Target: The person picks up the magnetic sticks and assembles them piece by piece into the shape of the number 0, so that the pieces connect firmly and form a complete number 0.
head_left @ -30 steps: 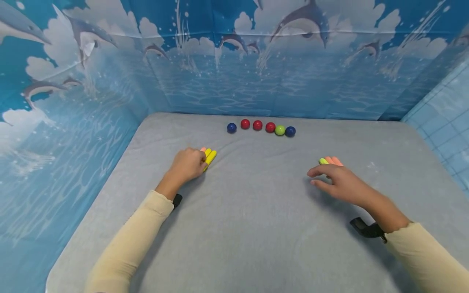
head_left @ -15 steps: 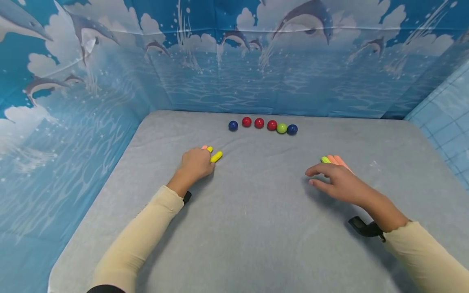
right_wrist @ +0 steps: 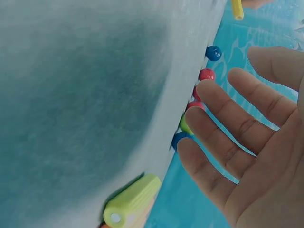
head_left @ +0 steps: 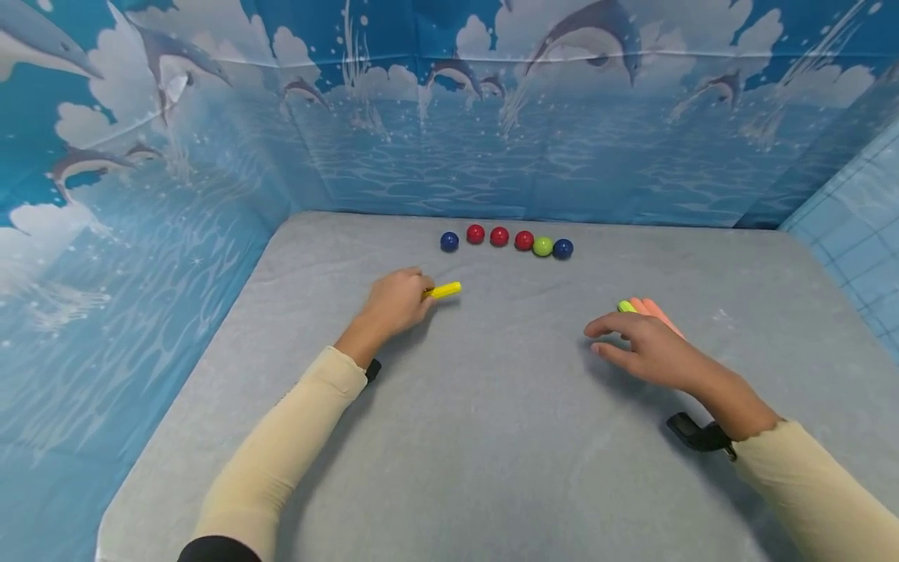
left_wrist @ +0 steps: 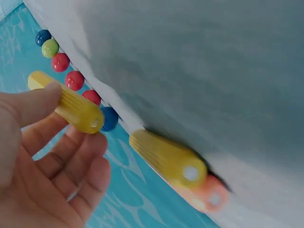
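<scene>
My left hand [head_left: 396, 300] pinches a short yellow ribbed stick [head_left: 445, 290] between thumb and fingers, held above the grey cloth. In the left wrist view that stick [left_wrist: 73, 105] has a small hole in its end. A second yellow stick [left_wrist: 164, 156] and an orange one [left_wrist: 211, 194] lie side by side below; in the head view the hand hides them. On the other side my right hand [head_left: 653, 351] hovers with relaxed fingers and holds nothing. Just beyond it lie a lime-green stick [head_left: 626, 307] and orange sticks [head_left: 653, 309], partly covered by the hand.
Along the back of the grey-covered table [head_left: 492, 437] runs a row of glossy balls: a blue ball [head_left: 449, 242], several red balls [head_left: 499, 236], a green ball [head_left: 543, 247] and another blue ball [head_left: 563, 249]. A dolphin-print curtain [head_left: 463, 172] hangs behind and at the left.
My left hand has lifted one yellow stick away from its neighbours and carried it to the right, towards the balls. My right hand has hardly moved.
</scene>
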